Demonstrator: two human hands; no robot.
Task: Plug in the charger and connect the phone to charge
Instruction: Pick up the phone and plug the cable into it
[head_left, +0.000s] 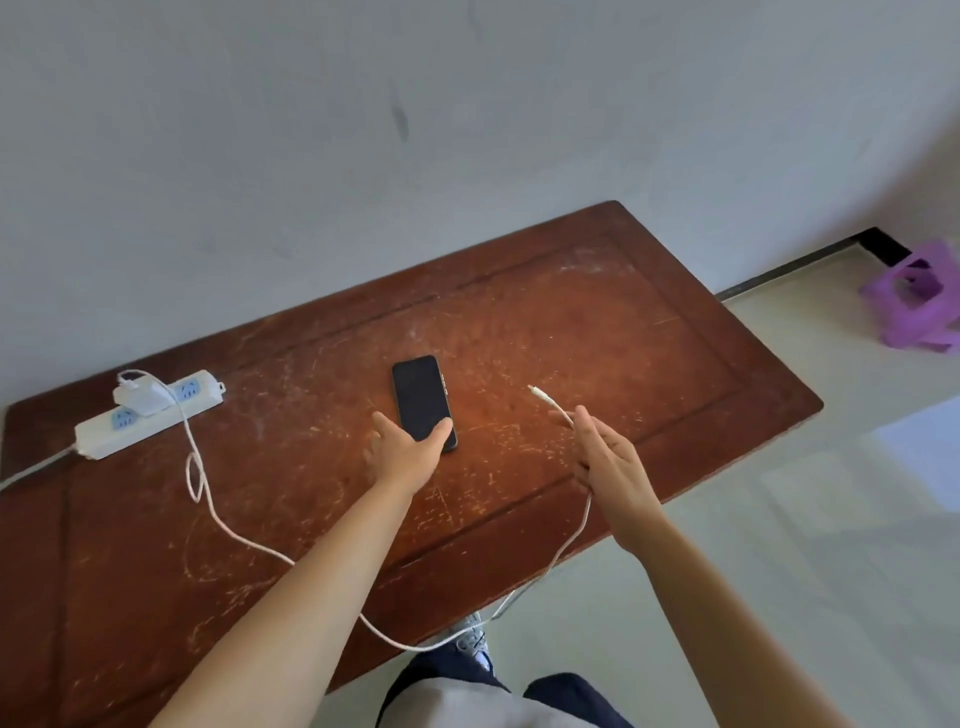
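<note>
A black phone lies screen up in the middle of the worn brown table. My left hand rests at its near end, thumb and fingers spread around the bottom edge. My right hand holds the white charging cable near its free end, and the plug tip sticks up to the right of the phone. The white charger sits plugged into the white power strip at the table's left, with the cable looping off the front edge.
The table stands against a pale wall. A purple plastic stool is on the light floor at the far right. My shoe and dark trousers show below the table's front edge, where the cable hangs.
</note>
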